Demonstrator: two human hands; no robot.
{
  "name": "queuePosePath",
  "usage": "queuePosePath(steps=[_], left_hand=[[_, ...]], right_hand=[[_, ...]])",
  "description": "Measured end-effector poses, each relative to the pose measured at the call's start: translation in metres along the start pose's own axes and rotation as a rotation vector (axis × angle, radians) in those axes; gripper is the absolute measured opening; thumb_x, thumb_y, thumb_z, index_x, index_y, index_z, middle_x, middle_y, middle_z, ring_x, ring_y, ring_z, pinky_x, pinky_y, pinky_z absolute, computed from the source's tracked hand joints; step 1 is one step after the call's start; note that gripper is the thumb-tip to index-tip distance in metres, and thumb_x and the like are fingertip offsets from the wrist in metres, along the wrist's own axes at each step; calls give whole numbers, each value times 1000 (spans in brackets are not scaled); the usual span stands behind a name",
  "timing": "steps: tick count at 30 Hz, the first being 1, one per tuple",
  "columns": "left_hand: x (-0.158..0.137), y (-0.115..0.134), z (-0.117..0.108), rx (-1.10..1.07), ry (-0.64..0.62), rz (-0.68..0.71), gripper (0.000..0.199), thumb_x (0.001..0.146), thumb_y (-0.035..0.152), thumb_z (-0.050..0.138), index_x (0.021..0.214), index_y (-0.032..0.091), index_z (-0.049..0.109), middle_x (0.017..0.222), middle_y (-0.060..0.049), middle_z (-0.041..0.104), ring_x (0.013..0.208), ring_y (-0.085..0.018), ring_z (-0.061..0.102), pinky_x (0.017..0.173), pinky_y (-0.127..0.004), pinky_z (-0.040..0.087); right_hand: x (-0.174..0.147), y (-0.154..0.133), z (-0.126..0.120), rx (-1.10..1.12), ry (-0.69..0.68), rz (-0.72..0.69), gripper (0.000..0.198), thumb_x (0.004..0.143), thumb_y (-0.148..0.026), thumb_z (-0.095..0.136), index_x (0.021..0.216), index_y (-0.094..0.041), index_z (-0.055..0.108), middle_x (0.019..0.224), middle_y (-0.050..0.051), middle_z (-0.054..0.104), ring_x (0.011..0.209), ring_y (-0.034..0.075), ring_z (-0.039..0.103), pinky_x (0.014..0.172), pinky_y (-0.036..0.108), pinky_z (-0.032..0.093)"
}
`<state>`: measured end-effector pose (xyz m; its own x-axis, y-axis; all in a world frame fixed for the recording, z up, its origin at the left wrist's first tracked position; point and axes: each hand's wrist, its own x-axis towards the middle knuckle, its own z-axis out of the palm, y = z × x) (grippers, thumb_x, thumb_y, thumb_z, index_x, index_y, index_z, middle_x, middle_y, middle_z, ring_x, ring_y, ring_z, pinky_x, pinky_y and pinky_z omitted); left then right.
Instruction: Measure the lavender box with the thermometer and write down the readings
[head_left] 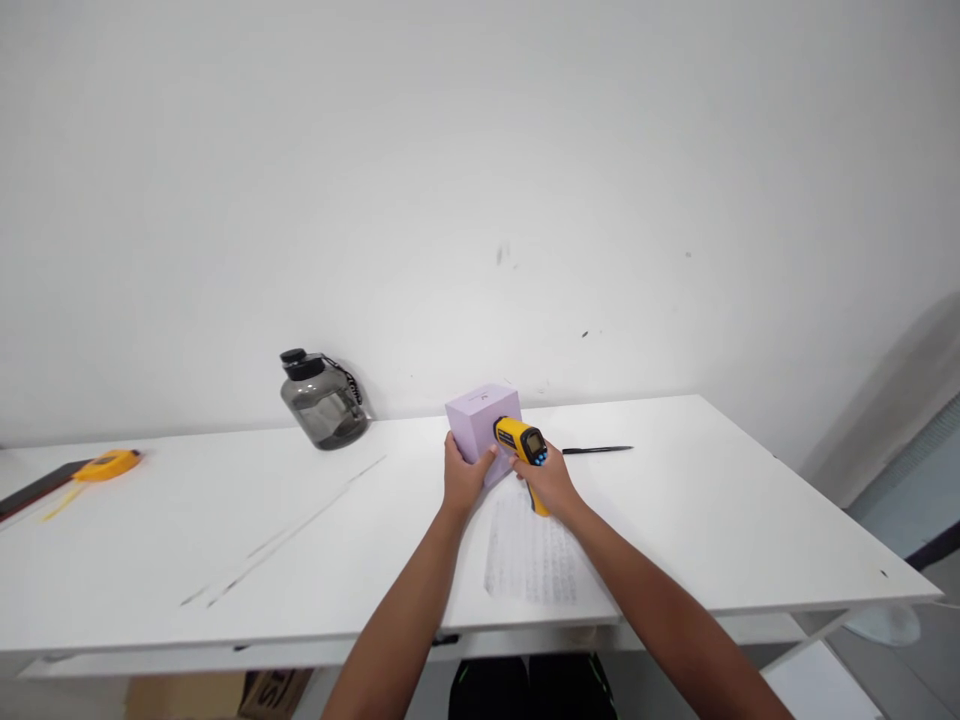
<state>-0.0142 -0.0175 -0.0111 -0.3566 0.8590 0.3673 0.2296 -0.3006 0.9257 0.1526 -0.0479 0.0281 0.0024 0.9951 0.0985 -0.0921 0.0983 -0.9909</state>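
A lilac box (475, 420) is tilted in my left hand (463, 473), whose fingers wrap its left side with the thumb on the near face. My right hand (553, 482) grips a yellow and black infrared thermometer (519, 436) by its handle. The thermometer's front end points at the box's near face, touching it or very close; I cannot tell which. Its small screen and blue buttons face me. Below both hands lies a sheet of paper (531, 560) covered in faint rows of marks. A black pen (600, 449) rests just right of my right hand.
A grey see-through bottle (322, 400) with a black lid leans near the wall. On the far left lie a yellow tape measure (109, 465) and a dark long tool (41, 487). The white table (300, 550) meets the wall at its back; a cardboard box (187, 695) stands underneath.
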Motion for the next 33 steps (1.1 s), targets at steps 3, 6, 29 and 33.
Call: queuePosePath(steps=[3,6,29,33], left_hand=[[-1,0,-1,5,-18,24,75,66,49,82,126,22,45,124,-12,61,112,-26,62,94,-43,53],[-1,1,0,15,-12,23,76,65,48,82,126,21,45,124,-12,60,113,-27,62,93,-43,53],[8,7,1,256,215,-66,91,54,57,86,125,25,37,133,-14,49,128,-34,50,106,-54,42],[11,6,0,253,297,-95,92,51,54,88,121,25,37,131,-14,48,129,-36,48,107,-58,39]], right_hand=[[0,1,0,3,13,-4,33,63,-34,74,90,-17,62,67,-3,62,58,16,59,58,30,47],[2,2,0,9,10,8,35,63,-33,74,91,-17,62,66,-3,62,57,16,59,57,30,47],[19,23,-4,-130,306,-235,49,75,-36,65,119,-19,49,111,9,64,98,21,61,90,35,50],[21,28,-4,-141,295,-252,53,78,-38,65,123,-19,48,112,9,62,98,21,61,89,35,50]])
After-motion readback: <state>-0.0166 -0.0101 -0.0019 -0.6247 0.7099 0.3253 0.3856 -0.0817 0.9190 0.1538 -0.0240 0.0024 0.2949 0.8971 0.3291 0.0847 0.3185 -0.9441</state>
